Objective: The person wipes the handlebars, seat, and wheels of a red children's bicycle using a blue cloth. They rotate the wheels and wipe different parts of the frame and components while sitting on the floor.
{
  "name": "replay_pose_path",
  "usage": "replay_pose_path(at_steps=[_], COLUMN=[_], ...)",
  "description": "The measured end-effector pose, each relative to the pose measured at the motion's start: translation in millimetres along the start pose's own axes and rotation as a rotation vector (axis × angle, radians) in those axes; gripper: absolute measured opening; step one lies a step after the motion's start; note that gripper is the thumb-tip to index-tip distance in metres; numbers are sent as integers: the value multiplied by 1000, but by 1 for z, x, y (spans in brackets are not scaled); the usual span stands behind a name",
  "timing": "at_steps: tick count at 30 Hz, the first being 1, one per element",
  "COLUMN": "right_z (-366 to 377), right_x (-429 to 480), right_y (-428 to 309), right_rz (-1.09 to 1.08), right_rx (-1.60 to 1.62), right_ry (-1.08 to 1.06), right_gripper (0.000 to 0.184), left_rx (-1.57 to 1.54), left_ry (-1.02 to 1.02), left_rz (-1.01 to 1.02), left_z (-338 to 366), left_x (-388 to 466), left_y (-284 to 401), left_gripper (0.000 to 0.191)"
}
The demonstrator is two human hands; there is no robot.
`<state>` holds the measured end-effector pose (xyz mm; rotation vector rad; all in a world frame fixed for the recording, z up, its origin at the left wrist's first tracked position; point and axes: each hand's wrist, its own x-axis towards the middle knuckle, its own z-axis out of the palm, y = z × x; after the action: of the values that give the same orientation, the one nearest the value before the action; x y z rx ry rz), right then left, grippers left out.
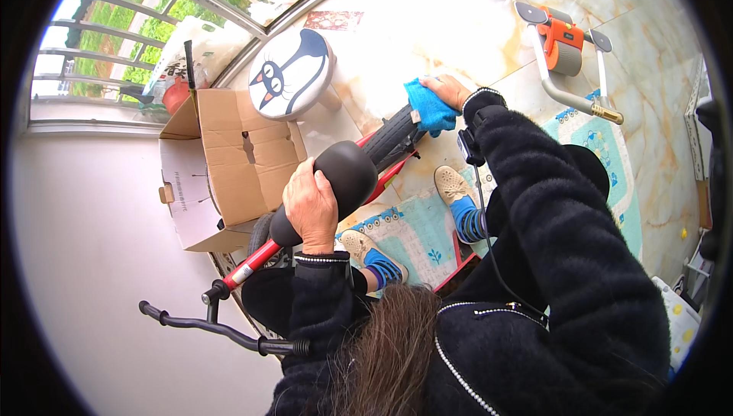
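Note:
A small red balance bike with a black saddle (345,180) stands before me, its black handlebar (220,330) at the lower left. My left hand (311,205) rests on the saddle, fingers curled over its narrow front part. My right hand (446,92) grips a blue cloth (428,108) against the upper end of the black rear tyre (391,136). Part of the front wheel (260,233) shows beside the cardboard box; the rest is hidden behind the frame and my arm.
An open cardboard box (243,158) and a round stool with a cat picture (291,75) stand at the upper left, by the barred window. An orange ab roller with arm supports (564,44) lies at the upper right. A patterned mat (415,233) is under my feet.

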<state>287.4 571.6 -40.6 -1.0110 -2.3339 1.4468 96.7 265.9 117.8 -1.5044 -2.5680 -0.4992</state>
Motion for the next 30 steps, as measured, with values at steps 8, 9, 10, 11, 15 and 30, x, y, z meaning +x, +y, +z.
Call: replay_pose_path(at_steps=[8,9,10,11,15,30], right_z=[-7,-8,-13,-12,-5,10], right_x=[30,31,32,33,42,12], right_y=[64,69,74,78,88,49], right_rz=[34,244,277,58,-247,124], right_rx=[72,264,251,44,-287,203], right_ry=[-344,-377,-422,-439,-452,-303], right_gripper=[38,42,58,79,84,28], left_rx=[10,12,13,14,19,58], left_ry=[-11,-13,-15,-17,-18,49], left_rz=[-13,-13,-17,-20,-21,-20], left_z=[0,0,1,2,3,9], left_x=[2,2,3,3,5,-1], left_y=[2,2,2,3,4,-5], left_gripper=[31,31,32,32,32,27])
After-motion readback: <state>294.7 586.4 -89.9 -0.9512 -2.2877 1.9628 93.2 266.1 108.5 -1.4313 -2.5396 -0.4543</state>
